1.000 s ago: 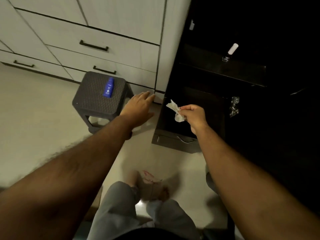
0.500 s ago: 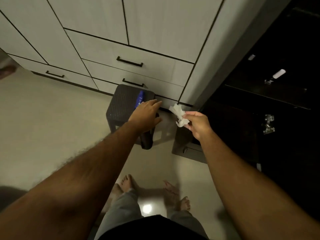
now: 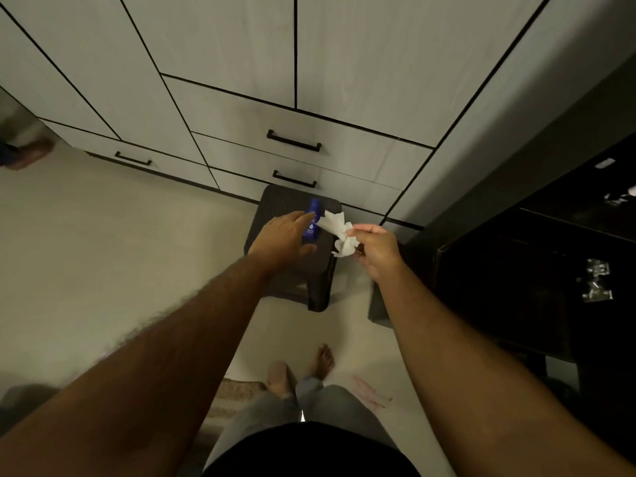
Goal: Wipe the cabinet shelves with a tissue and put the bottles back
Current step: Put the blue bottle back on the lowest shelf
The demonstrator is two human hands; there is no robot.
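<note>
A small blue bottle (image 3: 312, 222) lies on a dark woven stool (image 3: 272, 206) in front of the pale drawers. My left hand (image 3: 280, 237) hovers over the stool with fingers spread, its fingertips touching or just beside the bottle; it holds nothing. My right hand (image 3: 375, 251) is pinched on a crumpled white tissue (image 3: 339, 232), held above the stool's right side. The open dark cabinet (image 3: 537, 256) stands at the right, its shelves almost black; a pale object (image 3: 631, 191) shows faintly on a shelf at the frame's edge.
Pale drawers with black handles (image 3: 293, 141) run behind the stool. A metal hinge (image 3: 597, 280) glints inside the cabinet. My bare feet (image 3: 323, 361) stand on the light floor. Another person's foot (image 3: 29, 151) is at the far left.
The view has risen and swung left, away from the cabinet. My left hand has moved over the stool to the blue bottle. My right hand has followed with the tissue.
</note>
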